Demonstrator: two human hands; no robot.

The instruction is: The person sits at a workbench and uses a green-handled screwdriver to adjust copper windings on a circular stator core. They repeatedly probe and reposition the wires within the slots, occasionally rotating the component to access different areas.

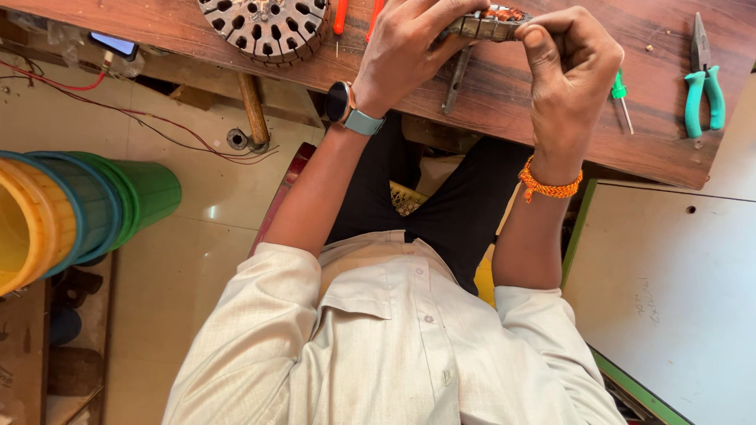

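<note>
Nearest the camera is a pale cream shirt (394,346) of lightly woven cloth with a buttoned front and a chest pocket, its short sleeves ending above bare forearms, and dark trousers (449,197) show beyond it. To the left, over a glossy cream tiled floor (181,260), lies a stack of smooth plastic buckets (79,212), yellow innermost, then blue, then green. To the right stands a flat white board (669,291) with a green edge. Both forearms reach away from the body to a dark wooden bench (504,94) with a streaky grain. The left wrist wears a round black watch (340,102) on a grey band; the right wrist wears a knotted orange thread band (549,187). The left hand (409,51) arches from the left, fingers curled down over a grey ribbed metal core (484,26) with copper-coloured wire at its top, which sits at the far middle of the bench. The right hand (571,63) is bent at the wrist, thumb and fingers pinched closed on the core's right end. A slim grey metal bar (457,83) lies under the hands. Far left sits a round slotted metal disc (264,27) beside red tool handles (340,16). Right of the hands lie a small green screwdriver (620,98) and teal-handled pliers (702,83).
</note>
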